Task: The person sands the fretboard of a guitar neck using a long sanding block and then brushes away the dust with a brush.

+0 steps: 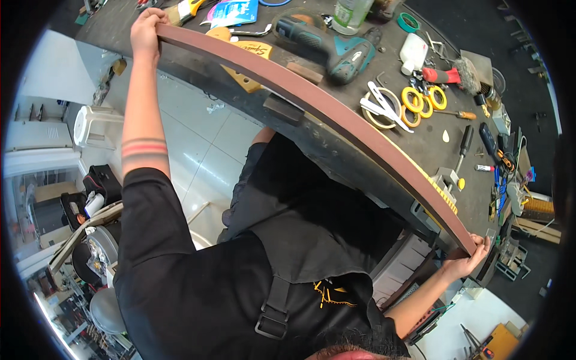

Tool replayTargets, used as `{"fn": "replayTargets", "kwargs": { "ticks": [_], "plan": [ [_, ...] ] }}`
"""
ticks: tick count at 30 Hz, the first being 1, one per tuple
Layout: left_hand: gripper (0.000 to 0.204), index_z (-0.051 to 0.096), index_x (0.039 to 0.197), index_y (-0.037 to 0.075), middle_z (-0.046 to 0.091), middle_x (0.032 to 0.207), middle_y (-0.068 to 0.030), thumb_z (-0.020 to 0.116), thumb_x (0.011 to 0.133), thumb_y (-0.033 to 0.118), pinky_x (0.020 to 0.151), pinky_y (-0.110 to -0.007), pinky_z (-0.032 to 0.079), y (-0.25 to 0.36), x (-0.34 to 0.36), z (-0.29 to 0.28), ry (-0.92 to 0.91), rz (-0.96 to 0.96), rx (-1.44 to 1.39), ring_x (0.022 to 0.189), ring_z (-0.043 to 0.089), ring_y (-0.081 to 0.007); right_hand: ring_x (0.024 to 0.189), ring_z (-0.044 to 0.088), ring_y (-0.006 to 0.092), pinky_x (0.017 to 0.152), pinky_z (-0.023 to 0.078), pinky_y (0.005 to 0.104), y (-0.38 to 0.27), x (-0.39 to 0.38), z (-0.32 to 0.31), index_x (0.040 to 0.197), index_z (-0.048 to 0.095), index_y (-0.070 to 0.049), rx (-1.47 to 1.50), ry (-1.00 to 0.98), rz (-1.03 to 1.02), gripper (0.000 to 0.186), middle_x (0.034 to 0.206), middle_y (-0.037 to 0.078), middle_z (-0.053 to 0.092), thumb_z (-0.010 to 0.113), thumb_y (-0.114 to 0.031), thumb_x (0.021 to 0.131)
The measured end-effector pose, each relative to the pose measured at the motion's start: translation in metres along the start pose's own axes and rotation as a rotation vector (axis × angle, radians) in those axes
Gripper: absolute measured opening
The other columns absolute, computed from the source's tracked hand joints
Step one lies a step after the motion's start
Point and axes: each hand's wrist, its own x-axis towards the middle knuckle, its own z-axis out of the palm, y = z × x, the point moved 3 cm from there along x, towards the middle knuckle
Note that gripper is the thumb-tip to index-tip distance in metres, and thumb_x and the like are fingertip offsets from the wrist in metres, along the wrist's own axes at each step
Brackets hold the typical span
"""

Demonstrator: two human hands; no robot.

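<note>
A long, narrow reddish-brown strip [327,113] with a matte face like sandpaper stretches across the bench's near side. My left hand [146,35] grips its far-left end with curled fingers. At the opposite end, lower right, my right hand [470,257] has its fingers closed around the tip. Parts of a yellowish wooden guitar headstock [243,78] show on both sides of the strip, which hides its middle. A yellow notched edge [443,193] peeks out beside the strip near my right hand.
On the dark workbench [384,57] lie a teal-and-black power drill [342,54], masking tape rolls [413,99], white scissors-like tool [387,108], a white bottle [414,53] and a red-handled brush [444,75]. A glass bottle [351,15] stands behind. A white stool [96,126] is on the left floor.
</note>
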Motion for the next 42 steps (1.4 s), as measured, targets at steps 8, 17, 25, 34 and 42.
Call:
{"fn": "replayTargets", "kwargs": {
  "ticks": [8, 17, 25, 34, 42],
  "plan": [
    [0.019, 0.065, 0.082, 0.002, 0.06, 0.078, -0.0011, 0.047, 0.085, 0.002, 0.071, -0.024, 0.044, 0.058, -0.111, 0.17, -0.257, 0.124, 0.243, 0.075, 0.055, -0.0089, 0.098, 0.067, 0.0264, 0.096, 0.056, 0.0436, 0.0, 0.082, -0.187, 0.149, 0.049, 0.001, -0.307, 0.342, 0.059, 0.055, 0.099, 0.011, 0.068, 0.047, -0.028, 0.102],
    [0.019, 0.065, 0.086, 0.001, 0.065, 0.08, -0.0065, 0.046, 0.087, 0.002, 0.07, -0.029, 0.05, 0.036, -0.098, 0.137, -0.164, 0.01, 0.091, 0.073, 0.061, -0.0144, 0.108, 0.067, 0.0321, 0.104, 0.052, 0.0487, -0.011, 0.051, -0.148, 0.149, 0.042, 0.003, -0.281, 0.228, 0.032, 0.053, 0.1, 0.012, 0.068, 0.043, -0.026, 0.104],
    [0.017, 0.065, 0.094, 0.001, 0.066, 0.083, -0.0086, 0.049, 0.087, 0.002, 0.075, -0.031, 0.051, 0.014, -0.015, -0.024, -0.01, -0.015, 0.104, 0.077, 0.063, -0.0172, 0.096, 0.065, 0.0248, 0.103, 0.051, 0.048, 0.008, -0.004, -0.014, 0.133, 0.053, 0.0, -0.025, -0.043, 0.018, 0.034, 0.097, 0.012, 0.064, 0.042, -0.017, 0.106],
    [0.018, 0.062, 0.083, 0.001, 0.063, 0.081, -0.0077, 0.044, 0.081, 0.0, 0.068, -0.028, 0.05, 0.062, -0.134, 0.167, -0.244, -0.024, 0.086, 0.07, 0.062, -0.0142, 0.094, 0.065, 0.0245, 0.111, 0.047, 0.0496, -0.019, 0.046, -0.185, 0.141, 0.049, 0.005, -0.263, 0.422, 0.02, 0.046, 0.092, 0.009, 0.065, 0.043, -0.025, 0.105],
    [0.018, 0.064, 0.091, 0.004, 0.06, 0.076, -0.0051, 0.046, 0.089, 0.002, 0.071, -0.031, 0.053, 0.012, -0.016, 0.024, 0.063, -0.049, 0.109, 0.073, 0.063, -0.0158, 0.093, 0.062, 0.0243, 0.106, 0.049, 0.0504, -0.007, 0.003, -0.003, 0.136, 0.05, 0.002, -0.155, -0.039, 0.018, 0.038, 0.09, 0.009, 0.06, 0.043, -0.023, 0.108]
  ]
}}
